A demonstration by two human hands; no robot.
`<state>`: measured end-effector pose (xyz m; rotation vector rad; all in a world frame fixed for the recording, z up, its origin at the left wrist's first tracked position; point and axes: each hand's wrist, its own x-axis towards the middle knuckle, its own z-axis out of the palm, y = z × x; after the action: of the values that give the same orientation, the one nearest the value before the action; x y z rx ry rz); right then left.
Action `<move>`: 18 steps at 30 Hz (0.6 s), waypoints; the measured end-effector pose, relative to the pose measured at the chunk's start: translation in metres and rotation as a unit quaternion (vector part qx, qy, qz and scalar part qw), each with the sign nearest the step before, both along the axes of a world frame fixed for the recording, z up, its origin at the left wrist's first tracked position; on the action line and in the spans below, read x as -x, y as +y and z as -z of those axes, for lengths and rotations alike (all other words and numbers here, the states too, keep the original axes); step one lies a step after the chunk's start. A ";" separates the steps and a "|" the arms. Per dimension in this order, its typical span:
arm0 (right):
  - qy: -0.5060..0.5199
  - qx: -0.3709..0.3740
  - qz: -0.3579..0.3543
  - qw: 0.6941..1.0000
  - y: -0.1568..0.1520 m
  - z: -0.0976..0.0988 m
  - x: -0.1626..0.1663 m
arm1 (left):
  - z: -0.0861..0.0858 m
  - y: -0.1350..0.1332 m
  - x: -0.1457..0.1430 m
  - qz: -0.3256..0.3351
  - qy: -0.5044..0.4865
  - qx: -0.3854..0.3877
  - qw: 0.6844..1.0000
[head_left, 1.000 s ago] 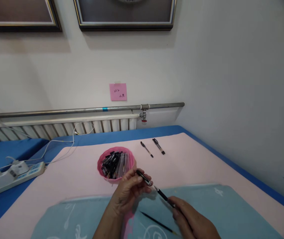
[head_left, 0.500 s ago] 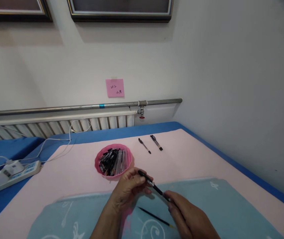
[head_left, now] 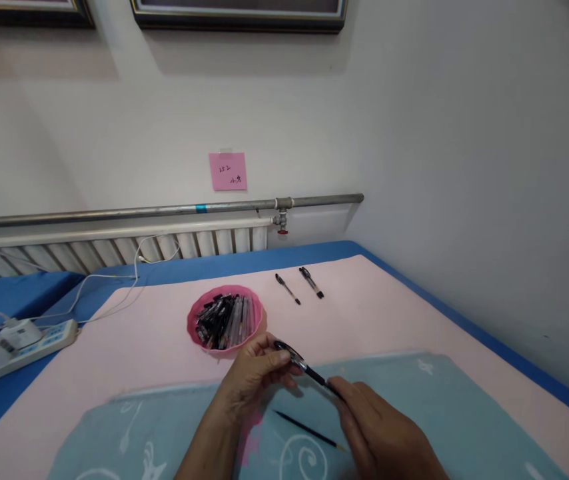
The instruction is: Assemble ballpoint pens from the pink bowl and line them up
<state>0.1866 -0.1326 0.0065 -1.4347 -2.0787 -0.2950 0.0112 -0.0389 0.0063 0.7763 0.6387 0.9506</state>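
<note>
A black gel pen (head_left: 315, 377) slants between my two hands above the light-blue cloth. My left hand (head_left: 250, 373) pinches its black pen cap (head_left: 287, 349) between thumb and fingers. The pen's other end is in the closed fingers of my right hand (head_left: 382, 427), which hide that end. Whether the cap is fully seated on the barrel is hard to see. Below the pen, a thin black ink refill (head_left: 309, 430) lies on the cloth, its yellowish end close to my right hand. Just beyond my left hand stands a pink bowl (head_left: 192, 331) holding many pens and clear barrels (head_left: 225, 321).
Beyond the bowl, a single pen (head_left: 288, 289) and some pens side by side (head_left: 311, 283) lie on the pink sheet (head_left: 154, 333). A power strip (head_left: 49, 343) with plugs and white cables is at the left. A radiator (head_left: 199, 243) and pipe run along the wall.
The pen has turned slightly between my fingers, so its cap clip shows more. Both hands keep their grip. The view has shifted a little.
</note>
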 end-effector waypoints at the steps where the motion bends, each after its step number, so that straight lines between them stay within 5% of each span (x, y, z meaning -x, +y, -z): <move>1: -0.003 -0.005 0.001 1.000 0.000 0.000 0.000 | 0.000 0.000 0.000 -0.002 0.001 -0.001 1.000; 10: 0.072 0.080 0.004 0.994 0.000 -0.006 0.003 | -0.002 0.000 0.003 0.010 0.014 -0.017 1.000; 18: 0.269 0.233 -0.010 0.935 -0.001 -0.022 0.005 | -0.003 -0.001 0.006 0.025 0.002 -0.040 0.999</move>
<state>0.1820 -0.1335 0.0286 -1.5319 -1.7556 0.5825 0.0056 -0.0396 0.0092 0.8620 0.5837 0.9330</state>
